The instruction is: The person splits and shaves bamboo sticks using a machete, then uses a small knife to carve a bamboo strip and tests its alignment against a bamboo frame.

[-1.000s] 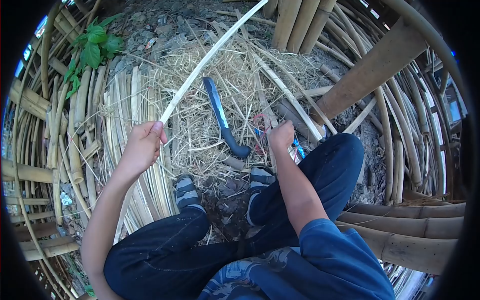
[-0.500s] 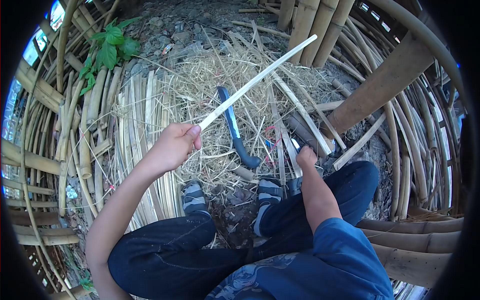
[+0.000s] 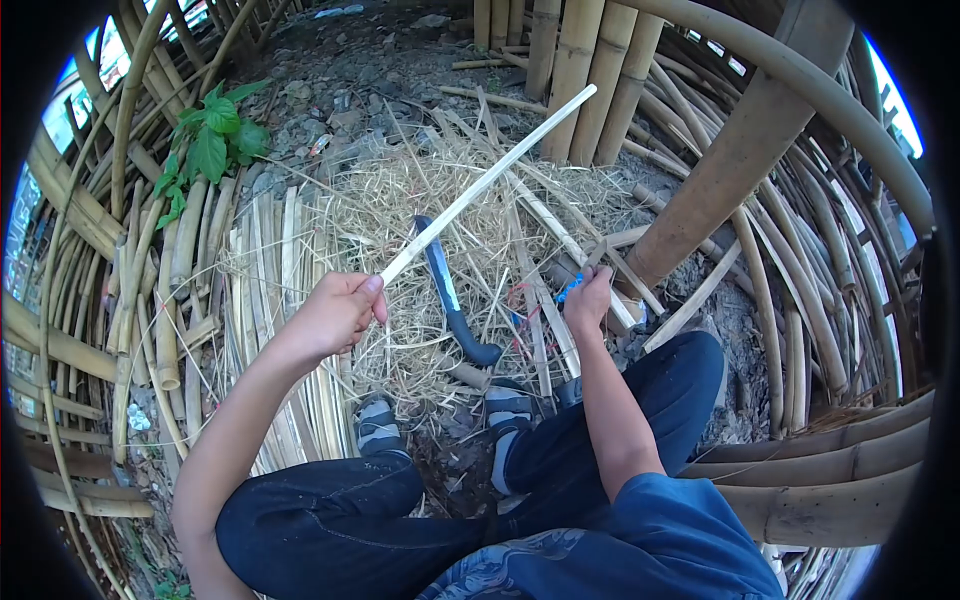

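Observation:
My left hand (image 3: 343, 312) is closed round the lower end of a pale bamboo strip (image 3: 490, 178), which slants up and to the right. My right hand (image 3: 588, 298) is closed on a small knife (image 3: 597, 254), its blade pointing up past the fingers; a bit of blue shows beside them. Between my hands a large curved blade with a dark handle (image 3: 462, 335) lies on the shavings, partly crossed from view by the strip. The knife and the strip are apart.
A heap of shavings (image 3: 400, 190) covers the ground ahead of my feet. Split strips (image 3: 270, 235) lie in a row at the left, near a green plant (image 3: 215, 135). Thick bamboo poles (image 3: 720, 150) stand at the right, with curved poles around the edges.
My right hand has risen and the small knife's blade now shows above it. My left hand still holds the strip, now slightly lower. The view has shifted a little.

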A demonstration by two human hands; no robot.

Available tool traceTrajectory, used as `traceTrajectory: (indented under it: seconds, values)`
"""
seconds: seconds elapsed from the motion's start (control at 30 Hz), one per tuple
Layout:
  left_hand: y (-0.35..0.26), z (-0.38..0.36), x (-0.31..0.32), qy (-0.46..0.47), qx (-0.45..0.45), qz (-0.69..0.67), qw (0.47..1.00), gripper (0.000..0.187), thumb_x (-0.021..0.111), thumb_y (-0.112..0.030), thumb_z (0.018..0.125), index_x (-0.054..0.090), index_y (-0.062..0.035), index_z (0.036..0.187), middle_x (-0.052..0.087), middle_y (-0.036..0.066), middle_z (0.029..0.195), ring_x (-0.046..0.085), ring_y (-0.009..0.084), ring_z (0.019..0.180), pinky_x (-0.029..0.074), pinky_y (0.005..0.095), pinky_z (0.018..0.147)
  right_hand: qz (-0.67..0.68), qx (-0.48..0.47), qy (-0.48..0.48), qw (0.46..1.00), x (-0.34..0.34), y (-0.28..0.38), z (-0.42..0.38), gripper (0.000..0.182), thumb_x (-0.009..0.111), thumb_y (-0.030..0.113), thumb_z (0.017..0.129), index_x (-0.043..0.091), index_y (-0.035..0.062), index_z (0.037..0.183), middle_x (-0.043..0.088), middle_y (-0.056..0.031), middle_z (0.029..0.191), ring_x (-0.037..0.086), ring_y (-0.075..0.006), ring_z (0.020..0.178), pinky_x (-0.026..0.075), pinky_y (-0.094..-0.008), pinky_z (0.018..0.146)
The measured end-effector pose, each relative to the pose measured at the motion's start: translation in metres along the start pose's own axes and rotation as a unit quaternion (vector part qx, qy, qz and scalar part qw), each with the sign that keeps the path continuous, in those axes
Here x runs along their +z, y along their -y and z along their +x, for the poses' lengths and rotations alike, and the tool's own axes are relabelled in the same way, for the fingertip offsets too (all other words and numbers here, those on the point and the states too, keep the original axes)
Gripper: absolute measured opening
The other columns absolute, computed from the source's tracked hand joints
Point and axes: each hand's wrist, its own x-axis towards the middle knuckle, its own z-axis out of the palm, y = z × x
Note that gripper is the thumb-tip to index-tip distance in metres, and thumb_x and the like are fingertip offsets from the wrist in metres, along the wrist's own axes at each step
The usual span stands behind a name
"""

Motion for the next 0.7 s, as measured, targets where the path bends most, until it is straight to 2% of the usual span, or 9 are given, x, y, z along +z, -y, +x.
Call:
traceTrajectory:
  seconds: [0.03, 0.1, 0.13, 0.2, 0.33, 0.43, 0.53, 0.57, 0.7]
  values:
    - [0.000, -0.001, -0.001, 0.010, -0.009, -0.011, 1.000, 0.039, 0.039, -0.029, 0.107, 0.055, -0.0034, 0.082, 0.031, -0.007, 0.052, 0.025, 0.0048, 0.041, 0.023, 0.0240, 0.038, 0.000, -0.001, -0.004, 1.000, -0.007, 0.023, 0.008, 0.010, 0.052, 0.012, 0.097, 0.049, 0.0019, 0.099, 0.061, -0.0203, 0.083, 0.063, -0.0374, 0.078, 0.047, -0.0488, 0.069]
    - [-0.002, -0.002, -0.005, 0.013, -0.011, -0.024, 1.000, 0.039, 0.039, -0.029, 0.107, 0.055, -0.0034, 0.083, 0.030, -0.007, 0.052, 0.025, 0.0048, 0.041, 0.022, 0.0240, 0.038, 0.265, 0.061, 0.026, 0.962, -0.031, 0.081, 0.032, 0.022, 0.043, 0.022, 0.105, 0.046, 0.0008, 0.101, 0.061, -0.0159, 0.080, 0.065, -0.0267, 0.060, 0.050, -0.0391, 0.055]
    - [-0.002, -0.003, -0.006, 0.014, -0.011, -0.024, 1.000, 0.040, 0.039, -0.030, 0.107, 0.055, -0.0037, 0.083, 0.031, -0.007, 0.052, 0.025, 0.0048, 0.041, 0.023, 0.0239, 0.039, 0.324, 0.055, 0.052, 0.943, -0.042, 0.104, 0.042, 0.022, 0.037, 0.023, 0.107, 0.044, 0.0026, 0.101, 0.057, -0.0093, 0.075, 0.059, -0.0165, 0.049, 0.047, -0.0303, 0.046]
    - [-0.005, -0.005, -0.010, 0.004, -0.012, -0.027, 1.000, 0.040, 0.039, -0.031, 0.107, 0.055, -0.0040, 0.083, 0.031, -0.007, 0.052, 0.025, 0.0048, 0.042, 0.023, 0.0238, 0.039, 0.469, 0.086, 0.094, 0.874, -0.063, 0.147, 0.061, 0.022, 0.037, 0.023, 0.107, 0.045, 0.0036, 0.101, 0.054, -0.0046, 0.069, 0.054, -0.0129, 0.045, 0.046, -0.0307, 0.046]
    - [-0.006, -0.009, -0.018, -0.006, -0.018, -0.053, 0.998, 0.039, 0.039, -0.032, 0.107, 0.057, -0.0048, 0.085, 0.032, -0.008, 0.053, 0.027, 0.0044, 0.044, 0.024, 0.0233, 0.040, 0.394, 0.006, 0.241, 0.887, -0.108, 0.206, 0.081, 0.035, 0.038, 0.033, 0.107, 0.052, 0.0022, 0.098, 0.052, -0.0016, 0.068, 0.048, -0.0088, 0.047, 0.042, -0.0269, 0.046]
    - [-0.012, -0.011, -0.022, -0.008, 0.031, -0.044, 0.999, 0.039, 0.039, -0.030, 0.107, 0.058, -0.0044, 0.084, 0.034, -0.007, 0.053, 0.028, 0.0044, 0.044, 0.024, 0.0225, 0.041, 0.323, -0.029, 0.412, 0.851, -0.129, 0.235, 0.075, 0.056, 0.036, 0.047, 0.106, 0.062, -0.0013, 0.096, 0.041, 0.0030, 0.065, 0.038, -0.0051, 0.050, 0.033, -0.0211, 0.043]
    - [-0.014, -0.012, -0.023, -0.013, 0.077, -0.029, 0.997, 0.039, 0.040, -0.029, 0.107, 0.058, -0.0045, 0.083, 0.036, -0.007, 0.053, 0.029, 0.0044, 0.044, 0.025, 0.0223, 0.041, 0.336, -0.032, 0.486, 0.806, -0.141, 0.260, 0.070, 0.056, 0.037, 0.050, 0.105, 0.060, -0.0011, 0.100, 0.038, 0.0046, 0.064, 0.032, -0.0050, 0.051, 0.029, -0.0213, 0.043]
    - [-0.014, -0.012, -0.023, -0.014, 0.097, -0.025, 0.995, 0.039, 0.040, -0.028, 0.107, 0.058, -0.0040, 0.082, 0.039, -0.006, 0.053, 0.031, 0.0045, 0.043, 0.027, 0.0223, 0.041, 0.383, 0.074, 0.488, 0.781, -0.151, 0.278, 0.067, 0.051, 0.046, 0.049, 0.102, 0.059, -0.0013, 0.103, 0.034, 0.0061, 0.065, 0.028, -0.0045, 0.052, 0.025, -0.0207, 0.043]
    - [-0.022, -0.021, -0.023, 0.037, 0.110, -0.079, 0.990, 0.039, 0.040, -0.028, 0.107, 0.058, -0.0017, 0.085, 0.040, -0.005, 0.053, 0.035, 0.0052, 0.043, 0.030, 0.0224, 0.040, 0.438, 0.158, 0.439, 0.768, -0.153, 0.319, 0.074, 0.035, 0.063, 0.036, 0.097, 0.058, 0.0016, 0.099, 0.031, 0.0078, 0.062, 0.030, -0.0031, 0.049, 0.024, -0.0194, 0.043]
